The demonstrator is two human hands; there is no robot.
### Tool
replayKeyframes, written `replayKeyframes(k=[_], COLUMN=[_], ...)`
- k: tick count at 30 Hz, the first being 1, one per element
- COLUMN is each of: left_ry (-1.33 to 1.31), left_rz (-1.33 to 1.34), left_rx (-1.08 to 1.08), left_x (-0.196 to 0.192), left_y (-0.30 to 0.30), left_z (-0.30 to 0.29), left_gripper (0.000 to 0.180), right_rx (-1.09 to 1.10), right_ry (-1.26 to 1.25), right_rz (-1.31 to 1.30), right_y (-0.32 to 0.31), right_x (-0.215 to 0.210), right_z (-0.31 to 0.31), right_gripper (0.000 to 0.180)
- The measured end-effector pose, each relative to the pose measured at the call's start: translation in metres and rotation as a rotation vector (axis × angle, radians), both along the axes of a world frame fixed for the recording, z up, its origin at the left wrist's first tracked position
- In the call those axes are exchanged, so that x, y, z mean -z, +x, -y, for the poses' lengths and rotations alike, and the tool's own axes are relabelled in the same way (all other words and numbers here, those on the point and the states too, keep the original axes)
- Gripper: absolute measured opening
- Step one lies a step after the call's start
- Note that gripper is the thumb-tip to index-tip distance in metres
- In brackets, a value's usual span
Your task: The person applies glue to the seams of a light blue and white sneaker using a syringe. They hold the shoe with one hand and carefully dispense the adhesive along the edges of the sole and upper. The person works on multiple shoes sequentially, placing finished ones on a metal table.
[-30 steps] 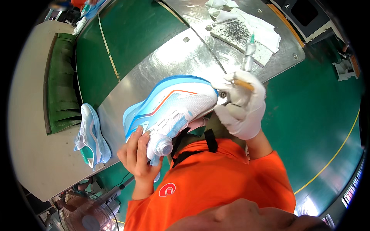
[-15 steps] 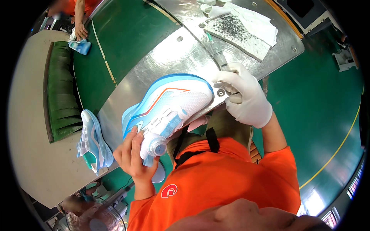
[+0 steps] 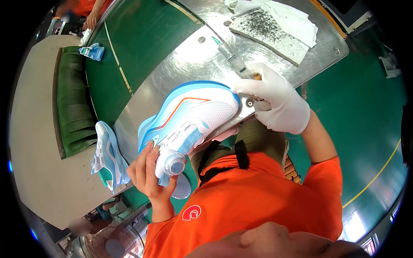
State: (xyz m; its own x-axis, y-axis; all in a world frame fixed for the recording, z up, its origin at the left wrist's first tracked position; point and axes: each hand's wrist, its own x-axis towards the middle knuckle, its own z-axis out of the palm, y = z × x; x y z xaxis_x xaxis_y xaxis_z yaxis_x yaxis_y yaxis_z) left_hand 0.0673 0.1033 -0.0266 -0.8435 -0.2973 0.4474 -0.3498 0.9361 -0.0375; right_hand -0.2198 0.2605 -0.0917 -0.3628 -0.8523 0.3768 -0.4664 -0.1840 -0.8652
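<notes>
The shoe [image 3: 185, 114] in the left hand [image 3: 145, 173] has matt, finely textured mesh; the right hand [image 3: 277, 99], in matt cloth, holds a clear plastic syringe [image 3: 232, 57]; beyond it gleams a swirl-scuffed metal tabletop [image 3: 198, 61].

A creased green mat [image 3: 74, 103] lies on the beige tabletop [image 3: 34, 150]. Just past the mat's far end sits a blue-and-white shoe [image 3: 93, 53], with a co-worker [image 3: 88, 6] in orange beyond it. Off the mat's near end I see a caged fan [image 3: 114, 247]. Well to the mat's right, white cloth [image 3: 297, 25] overlaps a pale slab [image 3: 267, 36] speckled black, and farther right a yellow line [image 3: 374, 179] crosses the green floor [image 3: 348, 112].
</notes>
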Motion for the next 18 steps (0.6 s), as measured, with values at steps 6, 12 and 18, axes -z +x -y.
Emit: replayKeyframes(k=[6,12,18], left_ry=[0.002,-0.001,-0.013], left_rz=[0.007,0.005,-0.004], left_rx=[0.01,0.001,0.002], left_x=[0.0011,0.0008,0.003], left_y=[0.0007,0.002,0.0025], left_z=[-0.0012,-0.0044,-0.005], left_gripper=[0.051,0.051,0.049], right_rx=[-0.048,-0.057,-0.025], right_ry=[-0.033,-0.068,-0.068], right_rz=[-0.03,-0.026,-0.07], right_y=[-0.0066,-0.0047,-0.003], right_x=[0.0021,0.0043,0.0079], right_z=[-0.0001,0.0009,-0.0042], right_gripper=[0.053,0.052,0.053])
